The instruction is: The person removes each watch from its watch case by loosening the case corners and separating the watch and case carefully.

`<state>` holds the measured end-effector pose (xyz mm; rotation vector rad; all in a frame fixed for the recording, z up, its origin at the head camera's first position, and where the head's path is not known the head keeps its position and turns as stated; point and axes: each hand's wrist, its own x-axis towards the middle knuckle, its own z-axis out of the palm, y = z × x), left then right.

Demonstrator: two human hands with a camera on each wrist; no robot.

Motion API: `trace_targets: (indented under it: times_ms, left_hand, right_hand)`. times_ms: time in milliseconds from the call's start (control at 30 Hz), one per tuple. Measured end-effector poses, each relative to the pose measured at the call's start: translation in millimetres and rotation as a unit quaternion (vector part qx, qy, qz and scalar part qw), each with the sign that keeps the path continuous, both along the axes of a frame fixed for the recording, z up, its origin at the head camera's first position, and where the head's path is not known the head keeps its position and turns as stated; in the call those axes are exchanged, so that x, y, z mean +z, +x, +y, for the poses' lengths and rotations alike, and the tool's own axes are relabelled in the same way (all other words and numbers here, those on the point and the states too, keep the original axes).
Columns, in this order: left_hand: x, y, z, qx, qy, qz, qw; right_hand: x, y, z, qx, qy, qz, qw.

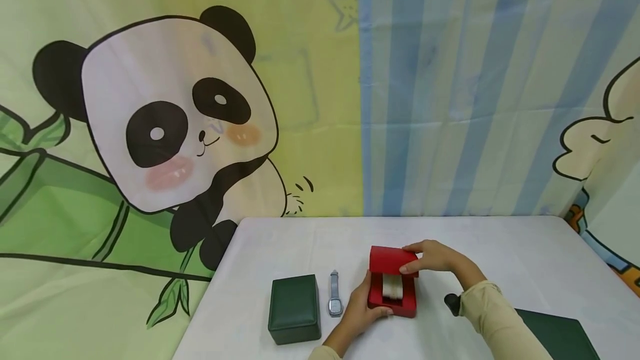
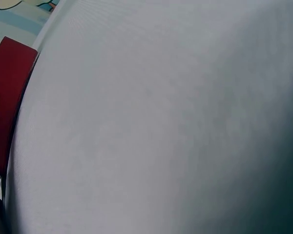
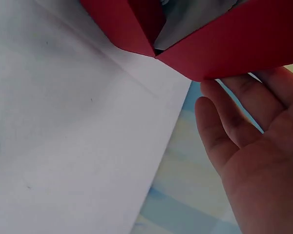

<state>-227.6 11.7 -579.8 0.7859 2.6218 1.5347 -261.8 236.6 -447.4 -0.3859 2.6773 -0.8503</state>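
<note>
A red watch box (image 1: 400,309) sits on the white table with its lid (image 1: 385,260) raised, and a cream cushion (image 1: 392,286) shows inside. My left hand (image 1: 357,307) grips the base from the left, thumb at the front. On the lid's right end, my right hand (image 1: 432,256) holds on with the thumb in front and fingers behind. The right wrist view shows that hand (image 3: 268,141) at the red lid (image 3: 249,44). The left wrist view catches only the red side (image 2: 12,78) and a thumb tip. Left of the box lies a wristwatch (image 1: 335,306) with a grey-blue strap.
A closed dark green box (image 1: 294,307) stands left of the watch. Another dark green flat surface (image 1: 560,331) lies at the lower right, partly behind the right sleeve. A printed panda curtain (image 1: 320,126) hangs behind the table's back edge.
</note>
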Motion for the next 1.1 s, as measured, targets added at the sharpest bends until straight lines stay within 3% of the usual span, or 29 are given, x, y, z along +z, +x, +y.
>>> trace_targets:
  times_ms: [167,367,467,567,633,700,767,833,900,933,967,1000,1033,1100]
  left_hand:
    - [-3.5,1.6,-1.1,0.011,-0.019,-0.013,0.9997]
    - [-2.7,0.7,0.4,0.022,-0.022,-0.028,0.9991]
    - [-2.7,0.7,2.0,0.025,-0.024,-0.042,0.9985]
    - [-2.8,1.2,2.1,0.028,-0.029,-0.049,0.9980]
    - [-3.7,1.3,1.8,0.031,-0.029,-0.050,0.9978]
    - [-5.4,1.6,1.6,0.032,-0.026,-0.056,0.9976]
    - [-7.8,2.5,1.0,0.031,-0.025,-0.060,0.9974]
    - [-10.6,4.3,-0.6,0.031,-0.026,-0.057,0.9976]
    - [-12.4,6.1,-2.4,0.029,-0.026,-0.041,0.9984]
    - [-12.7,6.2,-3.1,0.027,-0.026,-0.034,0.9987]
    - [-11.8,5.8,-3.4,0.027,-0.026,-0.028,0.9989]
    - [-10.9,5.0,-3.5,0.027,-0.026,-0.021,0.9991]
    - [-9.7,4.3,-3.2,0.028,-0.026,-0.016,0.9991]
    - [-8.4,3.1,-1.4,0.030,-0.029,-0.015,0.9990]
  right_hand:
    - [-15.8,-1.1,-0.9,-0.095,-0.100,-0.022,0.990]
    - [-24.6,-9.6,-9.1,-0.211,-0.204,-0.020,0.956]
    - [-25.1,-11.6,-11.1,-0.248,-0.209,-0.020,0.946]
    - [-25.0,-9.4,-12.0,-0.260,-0.193,-0.012,0.946]
    - [-24.5,-6.3,-13.8,-0.272,-0.169,0.020,0.947]
    - [-25.2,-1.5,-16.9,-0.291,-0.143,0.090,0.942]
    - [-26.9,5.7,-21.6,-0.301,-0.121,0.201,0.924]
    - [-29.5,15.1,-27.3,-0.273,-0.112,0.347,0.890]
    - [-30.9,25.3,-34.7,-0.210,-0.093,0.492,0.840]
    - [-30.6,30.9,-38.8,-0.171,-0.076,0.536,0.823]
    - [-30.4,36.3,-43.0,-0.134,-0.059,0.554,0.819]
    - [-30.2,41.0,-46.8,-0.101,-0.048,0.535,0.837]
    - [-30.5,44.8,-49.9,-0.073,-0.045,0.486,0.870]
    - [-34.4,51.5,-53.2,-0.046,-0.027,0.342,0.938]
